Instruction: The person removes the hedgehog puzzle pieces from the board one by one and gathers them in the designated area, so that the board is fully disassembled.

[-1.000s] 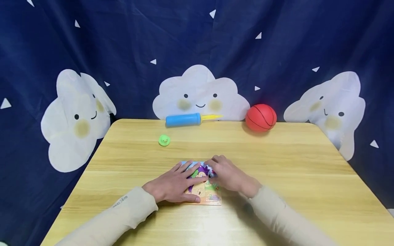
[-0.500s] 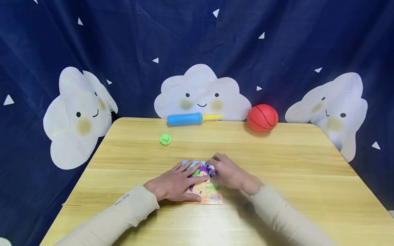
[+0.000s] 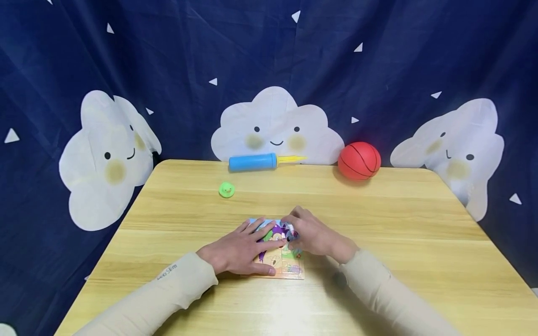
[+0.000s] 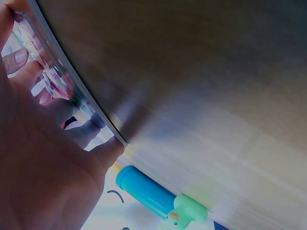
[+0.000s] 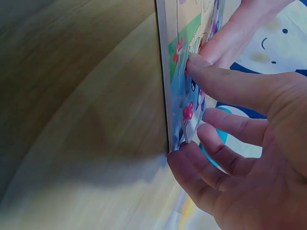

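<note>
A colourful jigsaw puzzle [image 3: 293,269] with cartoon figures lies flat on the wooden table. My left hand [image 3: 239,247] rests on its left part with fingers spread, covering much of the picture. At the far right corner, my right hand [image 3: 319,235] holds a puzzle piece [image 5: 188,112] between thumb and fingers. That piece shows a dark blue figure and a pink flower, and its lower edge stands slightly proud of the puzzle board [image 5: 166,72] in the right wrist view. Fingertips of the left hand touch the board's edge in the left wrist view.
Behind the puzzle sits a small green rubber duck [image 3: 227,190]. A blue hand pump [image 3: 253,162] with a yellow nozzle and a red ball [image 3: 359,161] lie along the table's far edge. A dark blue cloud-patterned curtain [image 3: 180,56] hangs behind.
The right hand has shifted very slightly, keeping its grip at the puzzle's far right corner. The left hand stays in place on the puzzle. The head view has moved a little.
</note>
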`<action>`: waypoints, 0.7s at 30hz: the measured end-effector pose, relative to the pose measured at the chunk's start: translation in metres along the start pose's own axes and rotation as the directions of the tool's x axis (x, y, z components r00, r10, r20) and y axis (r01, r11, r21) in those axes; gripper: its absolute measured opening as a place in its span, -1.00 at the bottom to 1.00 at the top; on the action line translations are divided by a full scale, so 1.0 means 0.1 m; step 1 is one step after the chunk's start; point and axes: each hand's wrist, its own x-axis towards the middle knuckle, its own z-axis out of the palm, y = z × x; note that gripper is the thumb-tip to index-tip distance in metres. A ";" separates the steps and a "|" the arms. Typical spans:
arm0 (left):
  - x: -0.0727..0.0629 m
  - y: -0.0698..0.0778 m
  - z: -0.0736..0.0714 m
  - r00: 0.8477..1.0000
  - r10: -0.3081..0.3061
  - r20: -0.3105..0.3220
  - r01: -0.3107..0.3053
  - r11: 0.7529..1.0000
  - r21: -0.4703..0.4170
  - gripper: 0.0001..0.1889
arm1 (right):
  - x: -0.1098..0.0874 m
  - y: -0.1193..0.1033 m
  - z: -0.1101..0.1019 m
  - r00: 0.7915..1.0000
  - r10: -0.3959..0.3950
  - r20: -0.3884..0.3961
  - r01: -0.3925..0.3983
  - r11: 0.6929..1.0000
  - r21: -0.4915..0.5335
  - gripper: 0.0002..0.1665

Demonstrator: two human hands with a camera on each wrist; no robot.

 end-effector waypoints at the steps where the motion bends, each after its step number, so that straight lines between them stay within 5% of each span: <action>1: 0.00 0.00 0.00 1.000 0.000 0.000 0.000 1.000 0.001 -0.23 | 0.00 0.00 0.00 1.000 0.004 -0.001 -0.004 1.000 0.003 -0.24; 13: 0.00 0.00 -0.03 1.000 -0.007 0.001 0.007 1.000 -0.009 -0.23 | 0.01 0.06 0.00 1.000 0.007 -0.025 -0.006 0.999 0.044 -0.26; 21: -0.01 0.00 -0.03 1.000 -0.004 0.001 0.004 1.000 -0.023 -0.24 | -0.01 0.20 0.05 0.976 -0.142 -0.166 0.159 0.983 0.092 -0.53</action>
